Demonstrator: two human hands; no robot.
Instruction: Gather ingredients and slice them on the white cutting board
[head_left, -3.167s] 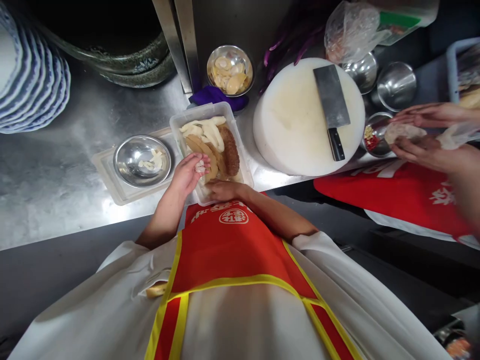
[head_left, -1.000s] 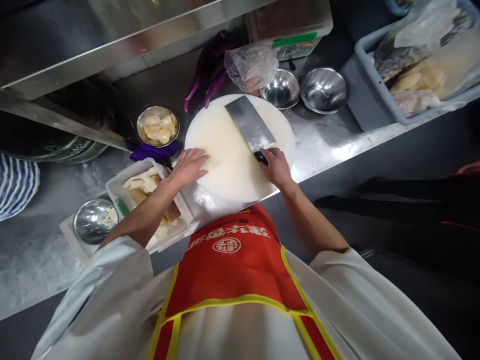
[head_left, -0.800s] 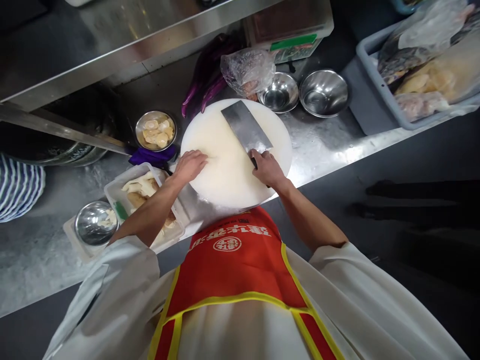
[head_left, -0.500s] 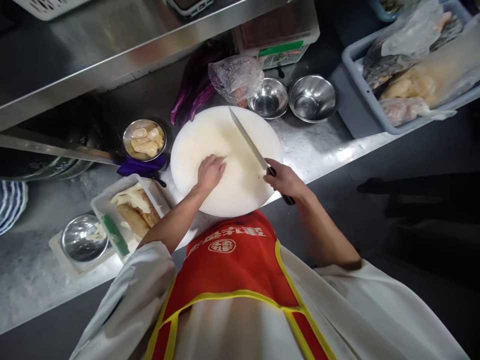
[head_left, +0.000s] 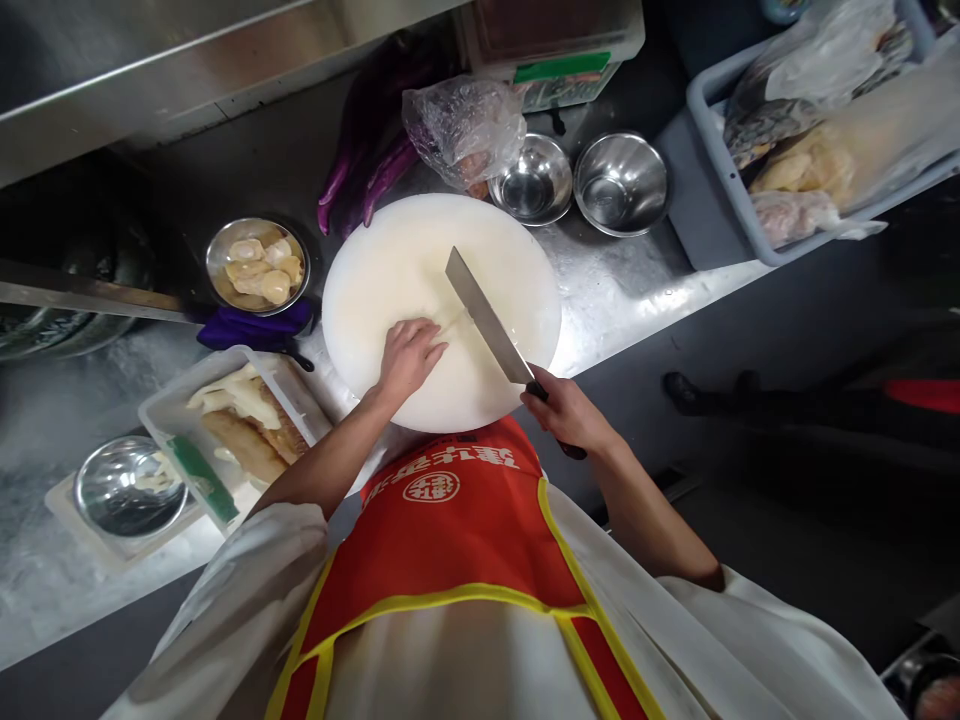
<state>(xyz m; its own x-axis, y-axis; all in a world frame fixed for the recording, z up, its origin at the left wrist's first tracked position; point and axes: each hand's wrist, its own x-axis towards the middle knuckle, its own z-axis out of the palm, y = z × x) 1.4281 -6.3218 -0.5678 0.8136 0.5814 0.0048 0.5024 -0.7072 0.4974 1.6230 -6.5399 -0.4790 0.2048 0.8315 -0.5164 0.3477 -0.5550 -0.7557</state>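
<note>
A round white cutting board (head_left: 375,265) lies before me on the metal counter. My right hand (head_left: 568,408) is wrapped round the black handle of a cleaver (head_left: 487,318), whose broad blade is tilted over the board and points away from me to the left. On the board's near left part rests my left hand (head_left: 410,357), its fingers bent together and the thumb a little apart. Its fingertips press on a thin pale strip of food (head_left: 454,322), hard to see against the white board. The blade's edge is close to this strip; contact cannot be made out.
To the left are a bowl of pale meat pieces (head_left: 259,265), a purple cloth (head_left: 255,322), a food bin (head_left: 169,395) and a steel bowl (head_left: 127,490). Behind lie eggplants (head_left: 349,150), a plastic bag (head_left: 465,125) and two steel bowls (head_left: 621,185). A grey tub (head_left: 757,225) stands right.
The cleaver has turned so its broad flat side shows, and its tip has come lower on the board. My left hand's fingers have stretched out slightly. The whole view has shifted a little.
</note>
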